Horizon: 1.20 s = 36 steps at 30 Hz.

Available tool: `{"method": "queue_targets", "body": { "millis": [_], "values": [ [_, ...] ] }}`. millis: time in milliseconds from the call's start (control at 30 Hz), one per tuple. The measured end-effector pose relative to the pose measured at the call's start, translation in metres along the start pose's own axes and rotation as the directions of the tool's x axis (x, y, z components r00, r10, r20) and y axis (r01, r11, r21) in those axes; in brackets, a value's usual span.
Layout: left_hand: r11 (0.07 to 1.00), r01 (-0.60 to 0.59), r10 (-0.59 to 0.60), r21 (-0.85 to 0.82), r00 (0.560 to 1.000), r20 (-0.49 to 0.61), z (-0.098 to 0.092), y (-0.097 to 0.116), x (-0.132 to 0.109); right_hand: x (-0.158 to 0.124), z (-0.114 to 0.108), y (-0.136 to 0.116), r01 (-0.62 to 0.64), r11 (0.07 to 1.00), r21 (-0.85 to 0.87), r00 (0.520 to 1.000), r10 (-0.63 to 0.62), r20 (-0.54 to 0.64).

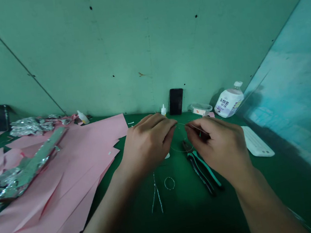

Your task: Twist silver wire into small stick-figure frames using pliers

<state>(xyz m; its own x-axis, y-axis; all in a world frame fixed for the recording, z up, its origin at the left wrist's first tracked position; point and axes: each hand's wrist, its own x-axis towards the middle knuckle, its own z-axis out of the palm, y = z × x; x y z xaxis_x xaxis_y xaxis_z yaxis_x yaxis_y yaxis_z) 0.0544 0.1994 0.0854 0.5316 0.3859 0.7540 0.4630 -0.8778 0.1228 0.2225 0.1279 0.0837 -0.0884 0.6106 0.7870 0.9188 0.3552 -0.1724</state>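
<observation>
A thin silver wire [181, 146] is bent into a loose loop, and it is held in the air between the two hands, just above a green work mat [280, 180]. Its long part runs nearly from side to side, from the fingertips of the left hand [147, 143] across to the fingers of the right hand [217, 143], and the loop hangs down under this line, toward the person. Neither hand is clearly nearer, because each one has the wire at its tips. The left fingers [170, 123] are closed together on the wire, and the right fingers [195, 130] are closed on it in a pinch too. The wire is very fine, so I cannot tell exactly where its ends are. Just under the right fingers lie pliers with teal and black handles [203, 171], with their nose almost below the loop. Under the left hand, closer to the person, a small wire ring [169, 183] and a twisted wire piece with two legs [156, 195] lie on the mat, just beside each other. Further left of the left hand are overlapping pink paper sheets [67, 179] and crumpled aluminium foil [30, 126]. Beyond the fingertips stand a small white glue bottle [163, 110], a black phone [176, 101] and a white plastic bottle [229, 100].
</observation>
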Motion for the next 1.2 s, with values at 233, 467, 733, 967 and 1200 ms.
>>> {"method": "queue_targets", "body": {
  "millis": [233, 467, 733, 967, 1200],
  "values": [
    [0.996, -0.092, 0.092, -0.019, 0.996, 0.0, 0.001, -0.004, 0.001, 0.001, 0.0, 0.002, 0.027, 0.999, 0.046, 0.999, -0.028, 0.024],
    [0.992, -0.092, 0.094, -0.085, 0.995, 0.019, -0.003, -0.002, 0.003, 0.002, -0.005, 0.008, 0.037, 0.996, 0.086, 0.995, -0.045, 0.088],
    [0.984, -0.011, 0.023, -0.179, 0.998, 0.064, -0.003, -0.003, 0.003, 0.001, -0.009, 0.01, -0.155, 0.958, 0.242, 0.966, 0.096, 0.238],
    [0.994, -0.023, 0.016, -0.106, 0.997, -0.07, -0.017, 0.02, 0.0, 0.002, -0.017, 0.014, -0.722, 0.23, 0.652, 0.689, 0.156, 0.708],
    [0.965, 0.252, -0.257, -0.073, 0.964, -0.069, -0.046, 0.046, -0.022, -0.001, -0.005, -0.008, -0.775, -0.088, 0.625, 0.631, -0.095, 0.77]
  ]
}}
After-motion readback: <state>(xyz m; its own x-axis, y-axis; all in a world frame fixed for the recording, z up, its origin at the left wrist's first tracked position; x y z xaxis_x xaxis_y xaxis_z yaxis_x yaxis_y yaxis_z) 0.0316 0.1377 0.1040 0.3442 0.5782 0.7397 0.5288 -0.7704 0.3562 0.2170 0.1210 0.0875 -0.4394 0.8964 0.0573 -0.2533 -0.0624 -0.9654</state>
